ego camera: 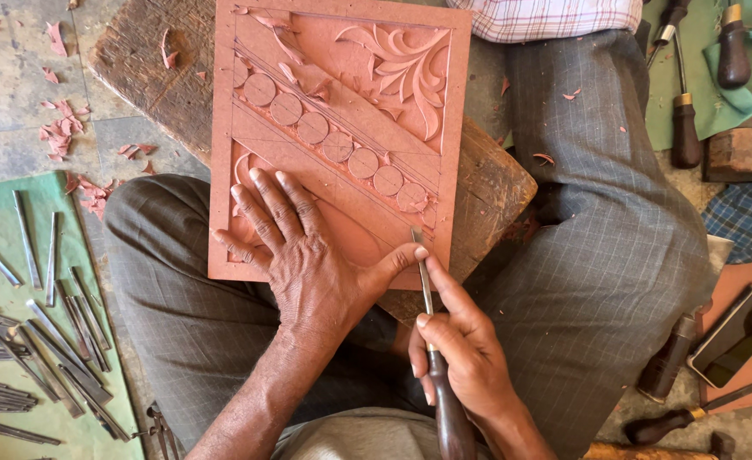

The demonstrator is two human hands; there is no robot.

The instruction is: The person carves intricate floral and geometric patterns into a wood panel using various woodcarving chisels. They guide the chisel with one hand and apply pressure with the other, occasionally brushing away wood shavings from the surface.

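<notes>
Chisel (431, 328) clenched in right hand (465, 358) fingers (left hand (304, 251) flat, released) meets carved panel (333, 128).

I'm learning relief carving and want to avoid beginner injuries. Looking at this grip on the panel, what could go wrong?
1. The left hand lies flat on the carved panel with its thumb against the chisel blade; a slip might cut it.
2. The panel rests on a wooden block across the lap, apparently unclamped, so it may shift.
3. The right hand drives the blade towards finished carving.

Carved panel (333, 128) on wooden block (487, 196), across lap. Loose chisels (52, 341) on cloth (1, 221) left; handled chisels (687, 119) right; phone, probably, (738, 336) lower right.
</notes>
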